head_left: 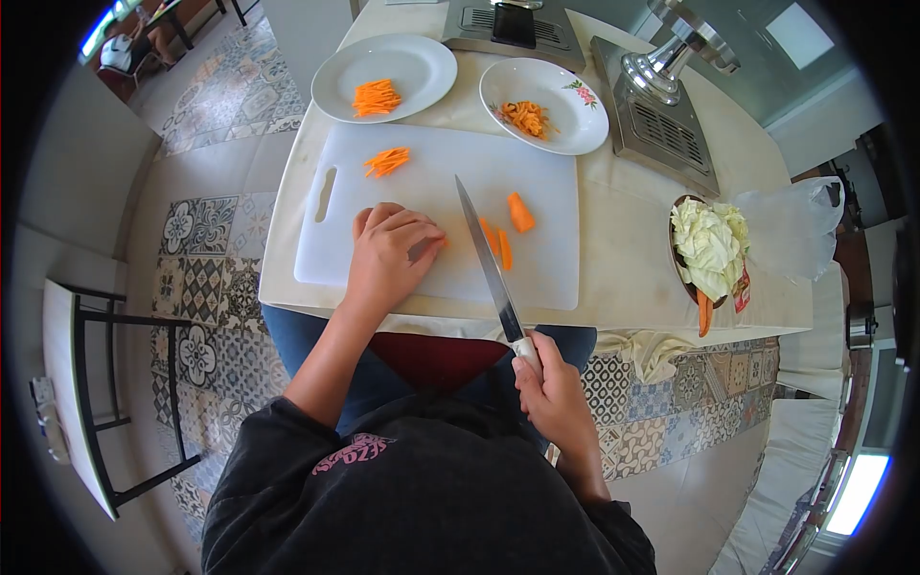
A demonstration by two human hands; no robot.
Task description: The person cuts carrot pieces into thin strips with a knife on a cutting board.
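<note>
Far left, at eleven o'clock from the board's middle, the grey-rimmed plate [383,77] carries a neat pile of carrot sticks [377,98]. Below it, towards ten, a loose bundle of carrot strips [386,161] lies bare on the cutting board [431,192]; a sweep of your wrist could scatter it.

Down at eight, here's your left hand [395,251]: fingers bunched low, closed over a carrot piece [442,242] that just peeps out at the tips. Most of it is hidden, so how firmly it's pinned, you can't tell from here. If it's thin or slick, it could skid, and an uncurled fingertip would be exposed.

Centre now, and the knife [489,259] slants from twelve down to five, its blade bare and apart from that hand. Right beside the edge, at four, sit carrot slices [496,244]; a sideways swing could flick them away or catch them badly. At three, the carrot chunk [520,213] lies on its side, and a rounded side could let it roll if nudged. Up at one, the flowered dish [573,120] of shreds overlaps the board's far edge, so a shifting board might jog it.

At five, your right hand [551,388] is wrapped snugly round the handle, near your lap: a slip there brings steel close to you. Far right, at three, a carrot [704,314] juts over the table edge beneath the cabbage [709,244]; a bump might drop it.
</note>
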